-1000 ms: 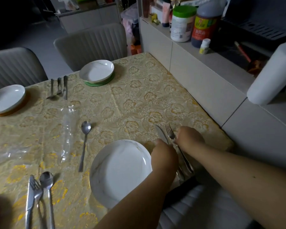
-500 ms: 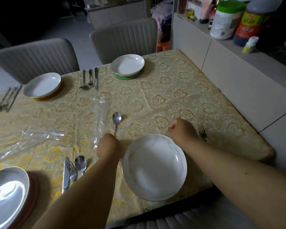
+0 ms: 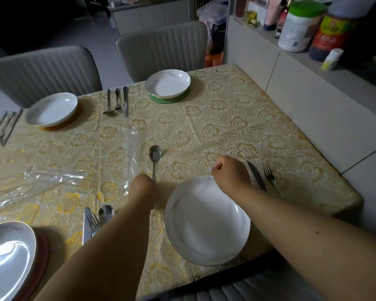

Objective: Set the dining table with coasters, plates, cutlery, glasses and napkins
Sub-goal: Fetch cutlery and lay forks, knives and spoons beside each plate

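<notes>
Steel spoon (image 3: 154, 157) lying bowl-away on the bench's gold floral tablecloth (image 3: 215, 127), left of the nearest round white marbled plate (image 3: 206, 222); left hand (image 3: 142, 187) at the spoon's handle end, fingers hidden beneath the knuckles, grasp on the handle impossible to confirm; right hand (image 3: 230, 172) curled into a fist over the far rim of that plate, nothing visible inside it; steel table knife (image 3: 256, 175) and steel fork (image 3: 271, 178) side by side just right of the plate, tips pointing away. Near-left corner: second white plate on a red coaster (image 3: 43, 255), with knife, fork and spoon set (image 3: 96, 220) just beside it. Far side: white plate on a green coaster (image 3: 169, 99) and white plate on an orange coaster (image 3: 59, 125), a cutlery trio (image 3: 117, 102) between them; further cutlery (image 3: 4, 127) at the left edge. Clear plastic wrappers (image 3: 52, 179) flat on the cloth, centre-left. Two grey ribbed chairs (image 3: 161, 48) behind the bench; jars and bottles (image 3: 300, 27) on the tiled ledge at right.
</notes>
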Tool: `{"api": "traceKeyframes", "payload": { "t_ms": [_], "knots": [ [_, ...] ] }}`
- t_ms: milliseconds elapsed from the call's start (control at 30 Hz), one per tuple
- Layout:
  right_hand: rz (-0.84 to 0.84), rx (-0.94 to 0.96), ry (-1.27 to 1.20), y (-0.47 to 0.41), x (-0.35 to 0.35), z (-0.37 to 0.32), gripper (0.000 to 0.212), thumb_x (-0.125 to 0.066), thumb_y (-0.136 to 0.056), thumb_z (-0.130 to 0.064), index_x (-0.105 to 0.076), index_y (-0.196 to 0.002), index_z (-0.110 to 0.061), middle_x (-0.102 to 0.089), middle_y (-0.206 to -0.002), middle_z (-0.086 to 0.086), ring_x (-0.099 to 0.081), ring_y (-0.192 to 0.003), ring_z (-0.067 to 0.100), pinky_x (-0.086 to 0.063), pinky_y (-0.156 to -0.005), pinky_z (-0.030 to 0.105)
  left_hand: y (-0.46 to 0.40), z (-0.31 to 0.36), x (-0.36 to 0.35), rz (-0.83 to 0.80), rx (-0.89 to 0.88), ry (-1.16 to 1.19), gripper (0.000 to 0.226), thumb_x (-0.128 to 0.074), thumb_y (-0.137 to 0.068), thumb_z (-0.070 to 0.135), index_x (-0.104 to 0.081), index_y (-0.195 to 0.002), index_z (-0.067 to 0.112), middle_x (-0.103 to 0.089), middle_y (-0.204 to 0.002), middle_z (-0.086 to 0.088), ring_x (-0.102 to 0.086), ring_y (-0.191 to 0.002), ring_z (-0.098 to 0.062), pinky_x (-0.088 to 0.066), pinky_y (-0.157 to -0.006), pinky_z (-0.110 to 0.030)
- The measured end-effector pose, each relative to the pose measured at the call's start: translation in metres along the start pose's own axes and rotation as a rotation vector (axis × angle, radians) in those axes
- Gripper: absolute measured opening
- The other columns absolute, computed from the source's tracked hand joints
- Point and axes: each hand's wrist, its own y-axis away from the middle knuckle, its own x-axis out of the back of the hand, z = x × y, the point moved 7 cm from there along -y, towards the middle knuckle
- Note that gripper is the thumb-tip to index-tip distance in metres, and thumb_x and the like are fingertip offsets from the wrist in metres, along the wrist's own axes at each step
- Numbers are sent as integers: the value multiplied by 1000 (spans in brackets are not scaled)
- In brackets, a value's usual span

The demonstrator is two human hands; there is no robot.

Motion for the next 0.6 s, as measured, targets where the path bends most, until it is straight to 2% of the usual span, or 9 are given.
{"api": "traceKeyframes", "payload": {
  "t_ms": [67, 167, 300, 367, 433, 500, 600],
  "knots": [
    [7, 8, -13, -1, 2, -1, 11, -54, -90, -22, -55, -80, -19, -57, -78, -5, -54, -74, 20, -37, -61, 26, 0, 3, 1, -30, -10, -36, 11, -62, -86, 7, -55, -80, 2, -62, -94, -13, -63, -97, -30, -49, -74, -32],
    [22, 18, -26, 0, 10, -5, 15, -57, -91, -26, -55, -78, -19, -57, -73, -4, -54, -71, 21, -37, -58, 26, 1, 8, 5, -59, -13, -75, 28, -64, -86, 8, -43, -68, 6, -61, -97, -13, -62, -93, -27, -47, -72, -30],
    [18, 13, -61, 3, 23, -3, 14, -54, -91, -25, -61, -85, -15, -64, -77, 0, -55, -68, 20, -36, -53, 24, 8, 34, 18, 3, -25, 83, 17, -59, -89, 3, -48, -77, 2, -59, -82, -12, -62, -69, -24, -52, -57, -31],
    [38, 5, -105, 1, 28, 1, 15, -54, -91, -24, -61, -82, -15, -64, -79, -1, -56, -70, 22, -36, -55, 25, 17, 61, 21, 44, -77, 222, 10, -56, -91, 6, -55, -84, -1, -63, -82, -14, -63, -68, -24, -56, -60, -35],
    [81, -13, -135, -2, 37, 5, 21, -55, -92, -27, -56, -73, -19, -59, -70, -5, -55, -70, 21, -34, -53, 24, 37, 95, 18, 55, -174, 324, 19, -56, -93, 15, -66, -88, 0, -70, -79, -14, -67, -70, -25, -56, -62, -32],
    [105, -36, -204, -7, 47, 10, 26, -54, -93, -33, -56, -72, -18, -59, -68, -2, -54, -67, 21, -35, -52, 24, 68, 130, 3, -8, -302, 417, 26, -56, -93, 19, -71, -78, 4, -71, -71, -14, -69, -66, -27, -55, -60, -33],
    [135, -98, -342, -14, 66, 26, 28, -53, -93, -37, -65, -85, -13, -67, -81, 6, -60, -75, 26, -48, -67, 32, 113, 168, -33, -152, -411, 529, 31, -57, -92, 18, -67, -64, 10, -70, -67, -16, -69, -67, -33, -58, -67, -41]
  ]
}}
